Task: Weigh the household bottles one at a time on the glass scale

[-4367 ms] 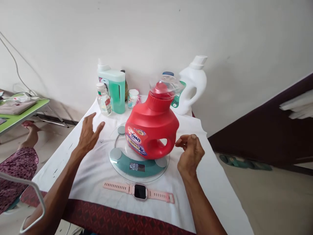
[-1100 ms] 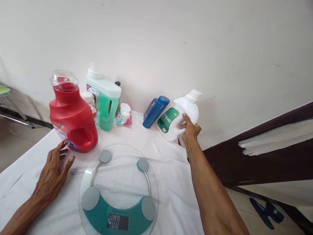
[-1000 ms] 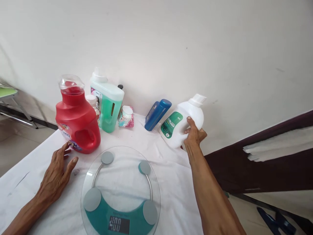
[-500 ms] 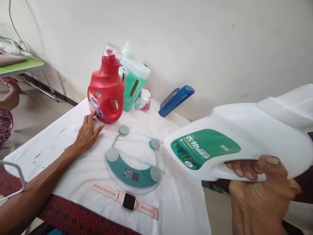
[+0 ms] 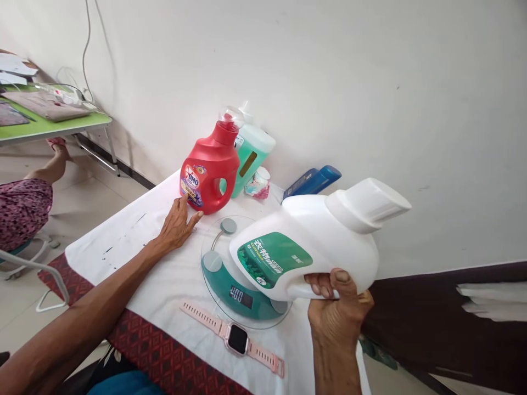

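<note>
My right hand [image 5: 341,312] grips the handle of a large white laundry detergent bottle [image 5: 329,236] with a green label. The bottle is tilted, its cap pointing up and right, and covers the right part of a round glass scale [image 5: 224,288] with a lit display. Whether its base touches the glass is unclear. My left hand [image 5: 178,226] lies on the white cloth, thumb and fingers apart, its fingertips at the lower front of a red OMO detergent bottle [image 5: 208,170]. A pink-strapped smartwatch [image 5: 237,338] lies in front of the scale.
Behind the red bottle are a green liquid bottle [image 5: 253,156] and a small colourful pack [image 5: 258,184]. A blue bottle [image 5: 310,181] leans near the wall [image 5: 370,99]. At left, a person's leg [image 5: 49,164] shows below a green table [image 5: 37,129].
My right hand has brought the white bottle leftward over the scale, hiding its right side. My left hand stays beside the red bottle. The view has shifted, showing more of the left side.
</note>
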A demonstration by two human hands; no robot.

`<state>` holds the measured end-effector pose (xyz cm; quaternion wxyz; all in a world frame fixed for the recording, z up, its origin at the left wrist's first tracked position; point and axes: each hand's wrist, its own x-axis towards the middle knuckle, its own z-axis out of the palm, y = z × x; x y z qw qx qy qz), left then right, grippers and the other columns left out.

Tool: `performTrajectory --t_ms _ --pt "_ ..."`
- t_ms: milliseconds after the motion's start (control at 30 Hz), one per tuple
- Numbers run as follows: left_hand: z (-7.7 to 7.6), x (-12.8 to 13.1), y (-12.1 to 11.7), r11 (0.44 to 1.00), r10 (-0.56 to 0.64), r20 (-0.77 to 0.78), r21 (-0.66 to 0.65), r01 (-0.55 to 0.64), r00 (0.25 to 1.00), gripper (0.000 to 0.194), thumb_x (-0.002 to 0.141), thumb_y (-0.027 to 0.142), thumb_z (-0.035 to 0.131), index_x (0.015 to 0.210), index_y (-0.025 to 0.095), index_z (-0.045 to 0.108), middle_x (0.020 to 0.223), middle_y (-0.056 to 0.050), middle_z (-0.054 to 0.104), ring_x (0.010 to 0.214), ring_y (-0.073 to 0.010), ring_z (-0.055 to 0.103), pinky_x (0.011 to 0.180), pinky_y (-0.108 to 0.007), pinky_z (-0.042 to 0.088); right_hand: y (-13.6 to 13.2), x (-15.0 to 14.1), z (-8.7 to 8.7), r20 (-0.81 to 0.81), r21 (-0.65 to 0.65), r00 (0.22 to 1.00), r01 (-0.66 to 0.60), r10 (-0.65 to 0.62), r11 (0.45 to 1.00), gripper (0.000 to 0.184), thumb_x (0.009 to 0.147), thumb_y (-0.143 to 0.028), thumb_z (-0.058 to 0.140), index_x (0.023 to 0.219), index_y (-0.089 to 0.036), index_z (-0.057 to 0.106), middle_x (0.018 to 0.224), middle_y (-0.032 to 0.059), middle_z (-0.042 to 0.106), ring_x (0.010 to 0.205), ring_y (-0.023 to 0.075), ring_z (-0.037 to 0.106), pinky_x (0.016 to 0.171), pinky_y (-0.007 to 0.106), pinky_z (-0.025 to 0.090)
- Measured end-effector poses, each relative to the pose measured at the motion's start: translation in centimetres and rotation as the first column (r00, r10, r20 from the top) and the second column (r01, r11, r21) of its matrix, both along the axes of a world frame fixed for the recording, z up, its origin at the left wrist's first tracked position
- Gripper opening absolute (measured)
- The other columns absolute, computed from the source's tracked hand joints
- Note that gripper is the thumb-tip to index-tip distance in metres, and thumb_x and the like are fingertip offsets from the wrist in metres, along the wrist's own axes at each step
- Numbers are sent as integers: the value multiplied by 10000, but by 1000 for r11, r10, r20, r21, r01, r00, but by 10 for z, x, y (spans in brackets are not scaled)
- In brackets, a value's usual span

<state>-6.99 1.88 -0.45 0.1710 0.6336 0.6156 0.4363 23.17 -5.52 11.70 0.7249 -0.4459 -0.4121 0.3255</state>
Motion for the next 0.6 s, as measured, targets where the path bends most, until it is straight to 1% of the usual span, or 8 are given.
performTrajectory --t_ms 100,200,267,333,400,467,533,600 --pt "2 1 -1 1000 6 -14 -8 -6 1000 732 1005 624 453 1531 120 383 1329 -195 529 1259 -349 576 1075 -558 497 -3 4 -2 18 -5 999 -36 36 999 562 647 -502 918 486 -204 470 447 -75 356 425 75 375 453 244 378" --pt "5 2 -3 1000 -5 -43 -3 5 999 725 1011 623 441 1514 103 395 1334 -209 533 1254 -351 580 1061 -557 507 -8 21 -7 78 -20 996 -38 40 999 506 712 -682 814 665 -218 618 643 -13 558 618 158 572 585 309 517" --pt "8 4 -6 1000 -8 -57 17 8 998 679 1021 604 441 1474 100 434 1308 -207 553 1204 -341 605 1026 -544 527 -11 39 -18 106 -29 994 20 -17 999 550 747 -779 720 800 -235 662 818 14 634 799 198 642 693 345 568" --pt "12 6 -11 998 -2 -59 59 6 998 593 1029 566 460 1407 111 491 1248 -182 590 1109 -304 639 963 -498 557 -13 56 -37 122 -89 983 145 -134 985 535 794 -770 671 874 -241 661 898 13 649 889 197 649 736 338 572" --pt "18 10 -17 994 -18 -56 108 24 998 473 1040 512 477 1330 144 542 1166 -132 630 984 -248 659 880 -428 575 -16 68 -60 151 -197 953 289 -262 937 469 810 -692 687 879 -230 647 867 3 642 845 185 639 693 318 560" --pt "23 15 -23 989 -64 -58 130 72 996 365 1054 466 476 1246 174 581 1096 -88 658 868 -199 656 795 -366 572 -18 73 -83 192 -301 929 363 -317 882 431 798 -635 710 842 -213 637 785 -7 620 744 176 616 599 296 522" --pt "26 20 -28 982 -136 -75 122 145 988 314 1065 447 472 1172 186 610 1056 -67 679 812 -175 656 733 -328 556 -20 73 -100 226 -341 927 364 -300 867 404 788 -597 724 801 -204 631 712 -22 596 638 156 567 522 274 460" --pt "27 26 -32 968 -219 -114 95 230 969 307 1072 447 472 1135 191 630 1036 -60 694 797 -170 663 704 -315 544 -21 72 -111 269 -337 930 334 -250 880 370 818 -561 709 768 -204 623 658 -34 582 575 135 523 516 269 433"
